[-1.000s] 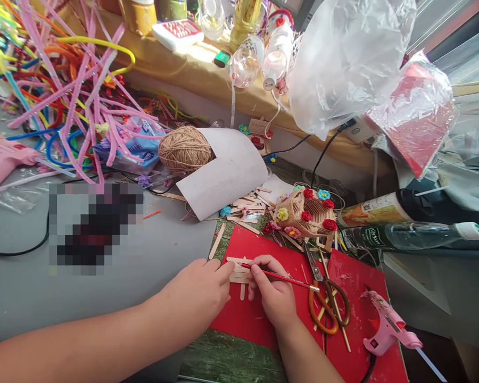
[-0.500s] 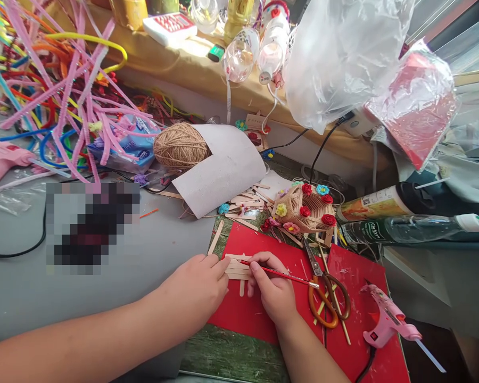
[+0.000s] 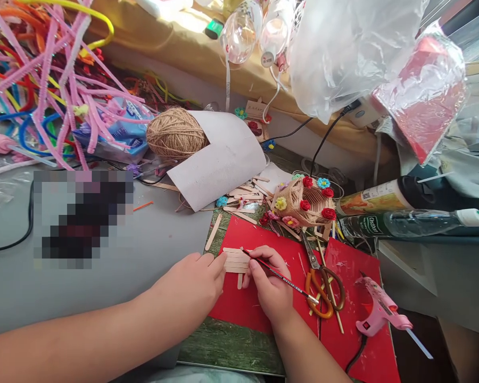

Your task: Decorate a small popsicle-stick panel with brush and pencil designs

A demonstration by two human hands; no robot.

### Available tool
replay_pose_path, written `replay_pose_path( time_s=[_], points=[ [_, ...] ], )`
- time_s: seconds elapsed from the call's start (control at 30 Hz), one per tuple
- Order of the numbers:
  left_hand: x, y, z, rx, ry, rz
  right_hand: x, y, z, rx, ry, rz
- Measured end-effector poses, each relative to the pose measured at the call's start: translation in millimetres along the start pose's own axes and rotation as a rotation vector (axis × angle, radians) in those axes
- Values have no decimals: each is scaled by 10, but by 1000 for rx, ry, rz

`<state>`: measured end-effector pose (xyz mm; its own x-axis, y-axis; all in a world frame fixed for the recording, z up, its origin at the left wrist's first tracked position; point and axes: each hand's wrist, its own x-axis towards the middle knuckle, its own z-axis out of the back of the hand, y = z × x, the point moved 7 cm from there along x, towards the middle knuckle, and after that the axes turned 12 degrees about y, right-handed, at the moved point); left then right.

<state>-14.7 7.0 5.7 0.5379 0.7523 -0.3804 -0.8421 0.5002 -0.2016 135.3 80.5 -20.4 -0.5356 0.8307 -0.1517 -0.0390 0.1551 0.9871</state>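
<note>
On a red sheet (image 3: pixel 245 311) lies a small panel of craft sticks (image 3: pixel 235 261), set side by side, with one stick end jutting out below. The curled fingers of my left hand (image 3: pixel 201 282) grip the panel's left edge; some fingertips are hidden. In my right hand (image 3: pixel 272 287), closed at the panel's right side, is a slim pencil (image 3: pixel 281 275). Its dark tip is near the panel's top edge, and its metal-capped end points down to the right. Whether the tip touches the wood I cannot tell. Scissors (image 3: pixel 323 284) with orange-brown handles lie right of my right hand.
A pink glue gun (image 3: pixel 377 314) lies at right with its cord. Behind are a twine basket (image 3: pixel 289 205) with flowers, loose craft sticks (image 3: pixel 245 191), a twine ball (image 3: pixel 175 135) and a plastic bottle (image 3: pixel 415 223). Pipe cleaners (image 3: pixel 43 80) pile up at upper left.
The pencil has tilted more steeply, its tip shifting slightly right and up along the panel and its capped end dropping. My left hand stays at the panel's edge. The whole view has shifted slightly.
</note>
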Motion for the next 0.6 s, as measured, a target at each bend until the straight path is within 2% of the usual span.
replay_pose_path(
  time_s=[0.3, 0.4, 0.47, 0.53, 0.6],
  points=[
    [-4, 58, 16, -54, -73, 31, -53, 39, 82, -30, -64, 54],
    [3, 58, 4, -73, -64, 26, -69, 73, 121, -120, -89, 81],
    [1, 55, -13, -67, -61, 21, -63, 165, 138, -255, -97, 155],
    [-3, 54, -22, -57, -57, 16, -33, 281, 107, -436, -45, 246],
    [-4, 57, -13, -51, -55, 9, 14, 350, 27, -596, 84, 310]
  ],
)
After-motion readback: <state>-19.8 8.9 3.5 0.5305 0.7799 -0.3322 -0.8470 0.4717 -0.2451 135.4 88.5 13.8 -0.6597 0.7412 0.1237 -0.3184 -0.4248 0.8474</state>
